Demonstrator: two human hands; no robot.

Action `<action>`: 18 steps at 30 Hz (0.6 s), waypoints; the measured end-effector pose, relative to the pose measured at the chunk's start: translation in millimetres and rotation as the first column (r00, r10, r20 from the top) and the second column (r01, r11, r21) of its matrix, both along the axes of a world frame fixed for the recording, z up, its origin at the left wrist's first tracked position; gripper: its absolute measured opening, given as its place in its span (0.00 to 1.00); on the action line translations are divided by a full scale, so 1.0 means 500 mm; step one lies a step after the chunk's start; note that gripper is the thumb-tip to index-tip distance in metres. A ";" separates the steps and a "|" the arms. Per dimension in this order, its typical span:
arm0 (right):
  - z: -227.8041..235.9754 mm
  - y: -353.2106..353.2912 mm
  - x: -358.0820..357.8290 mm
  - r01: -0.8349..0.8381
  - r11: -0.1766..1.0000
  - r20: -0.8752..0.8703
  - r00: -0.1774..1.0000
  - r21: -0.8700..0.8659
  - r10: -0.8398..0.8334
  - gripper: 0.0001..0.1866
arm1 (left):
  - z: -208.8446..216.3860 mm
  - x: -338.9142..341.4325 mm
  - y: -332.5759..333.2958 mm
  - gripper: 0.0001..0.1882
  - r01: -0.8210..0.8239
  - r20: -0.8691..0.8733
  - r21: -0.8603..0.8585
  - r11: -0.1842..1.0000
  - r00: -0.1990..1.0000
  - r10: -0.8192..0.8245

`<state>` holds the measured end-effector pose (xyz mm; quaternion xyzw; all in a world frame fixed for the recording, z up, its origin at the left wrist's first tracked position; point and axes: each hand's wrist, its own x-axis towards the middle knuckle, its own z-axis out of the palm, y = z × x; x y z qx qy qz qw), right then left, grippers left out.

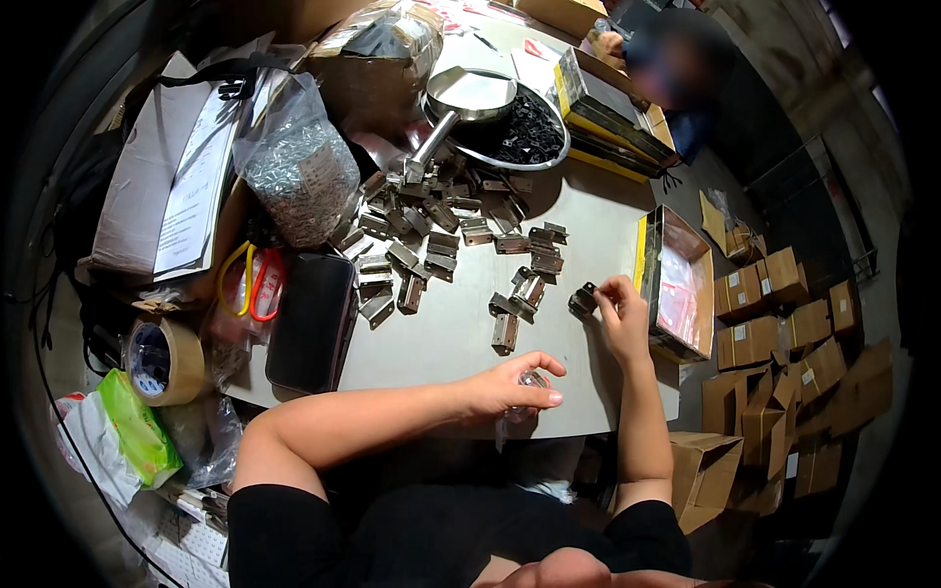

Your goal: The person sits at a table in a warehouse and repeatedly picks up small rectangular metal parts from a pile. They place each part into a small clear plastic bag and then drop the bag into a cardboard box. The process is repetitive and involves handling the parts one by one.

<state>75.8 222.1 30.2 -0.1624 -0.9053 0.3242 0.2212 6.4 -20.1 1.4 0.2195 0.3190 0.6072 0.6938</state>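
Note:
My left hand [502, 388] is curled near the table's front edge around a crumpled clear plastic bag [514, 419], part of which hangs below the fingers. What the bag contains, I cannot make out. Farther right, my right hand [624, 312] pinches a small dark metal hinge [584, 300] just above or on the tabletop; contact with it cannot be told. Several loose metal hinges [505, 331] lie to the left of that hand. A larger heap of hinges [441, 242] spreads over the middle of the table.
Right of my right hand stands an open box [698, 250] of plastic bags. Beyond the heap are a metal scoop [472, 95] and a basin [559, 152] of black parts. A phone [312, 323], scissors [263, 294] and a bag of screws [299, 176] lie left. Another person sits far right.

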 end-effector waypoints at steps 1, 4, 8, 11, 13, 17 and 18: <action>0.000 -0.005 0.016 0.004 0.999 -0.056 0.998 -0.039 -0.006 0.04 | 0.001 -0.001 0.001 0.29 -0.001 -0.002 -0.002 1.000 1.000 0.001; 0.009 -0.024 0.049 -0.018 0.963 -0.121 0.993 -0.268 -0.015 0.04 | 0.009 -0.006 -0.001 0.28 -0.004 0.010 -0.030 1.000 1.000 0.004; 0.020 -0.025 0.067 0.034 0.814 0.047 0.999 -0.580 -0.008 0.10 | 0.010 -0.004 -0.002 0.27 -0.015 0.016 -0.041 0.999 1.000 0.016; 0.027 -0.023 0.057 0.029 0.791 0.098 0.994 -0.611 0.039 0.13 | 0.004 -0.001 0.003 0.28 -0.029 0.014 -0.027 0.999 0.999 0.029; 0.031 -0.016 0.051 -0.004 0.820 0.133 0.986 -0.572 0.098 0.13 | 0.009 -0.003 0.002 0.27 -0.040 0.029 -0.035 0.999 0.999 0.041; 0.044 -0.028 0.031 -0.156 0.986 0.318 0.939 0.054 0.131 0.12 | 0.012 0.000 0.003 0.27 -0.082 0.090 -0.029 0.996 0.992 0.084; 0.038 -0.026 0.033 -0.197 0.975 0.300 0.941 0.103 0.158 0.11 | 0.010 0.000 0.002 0.27 -0.069 0.100 -0.021 0.997 0.992 0.071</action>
